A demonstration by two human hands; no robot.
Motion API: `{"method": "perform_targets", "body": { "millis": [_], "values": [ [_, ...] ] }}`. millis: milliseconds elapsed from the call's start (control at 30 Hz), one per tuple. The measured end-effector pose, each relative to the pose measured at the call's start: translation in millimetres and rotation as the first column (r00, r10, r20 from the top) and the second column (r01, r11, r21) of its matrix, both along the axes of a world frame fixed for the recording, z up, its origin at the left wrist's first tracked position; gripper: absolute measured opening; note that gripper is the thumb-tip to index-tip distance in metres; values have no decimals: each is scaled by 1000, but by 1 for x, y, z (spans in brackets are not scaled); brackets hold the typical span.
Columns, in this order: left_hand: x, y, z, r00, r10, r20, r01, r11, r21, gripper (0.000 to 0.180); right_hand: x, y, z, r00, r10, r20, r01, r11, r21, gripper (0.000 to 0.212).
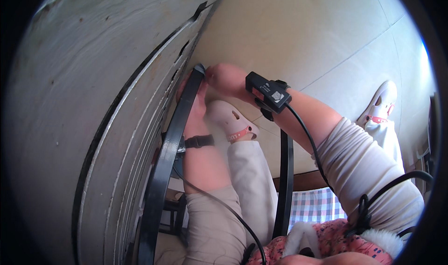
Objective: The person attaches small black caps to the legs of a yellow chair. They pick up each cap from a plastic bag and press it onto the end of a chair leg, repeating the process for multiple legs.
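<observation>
A long black square metal leg (pixel 173 139) slants up from the lower left, with a grey cap (pixel 199 68) on its top end. My left hand (pixel 199 101) is closed round this leg just below the cap, seen on both sides of it; the leg hides most of its fingers. Beside the cap, my right hand (pixel 226 77) is curled with its fingertips close to the leg's end. What it pinches, if anything, is hidden. A second black leg (pixel 283 185) stands between my forearms.
A large scuffed grey metal panel (pixel 60 139) with slots rises close on the left. Pale floor tiles (pixel 326 36) lie ahead. My shoes (pixel 228 118) rest on the floor, and a checked cloth (pixel 317 204) is below. Cables run from black wrist devices (pixel 268 92) along both arms.
</observation>
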State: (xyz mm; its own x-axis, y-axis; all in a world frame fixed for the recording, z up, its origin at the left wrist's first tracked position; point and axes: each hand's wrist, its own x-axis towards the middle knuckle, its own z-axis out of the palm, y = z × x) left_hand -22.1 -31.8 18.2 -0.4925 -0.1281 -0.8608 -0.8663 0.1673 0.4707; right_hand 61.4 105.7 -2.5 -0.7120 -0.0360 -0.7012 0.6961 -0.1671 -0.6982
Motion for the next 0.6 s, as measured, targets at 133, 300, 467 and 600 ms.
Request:
{"method": "perform_targets", "body": {
  "millis": [133,300,467,600],
  "values": [
    [3,-7,-6,1000,-2,-15,1,999,-43,20,-2,8,0,999,-9,-32,14,987,161,22],
    [4,-4,0,999,35,-11,-36,997,-67,20,-8,1,-4,988,-90,-127,109,983,150,23],
    [8,-1,4,999,44,14,-43,998,-55,22,-3,-9,-3,982,-170,-87,180,977,118,25],
    [10,-2,2,1000,0,21,-1,1000,28,27,0,-14,3,957,-262,-123,278,949,146,27]
  ]
}}
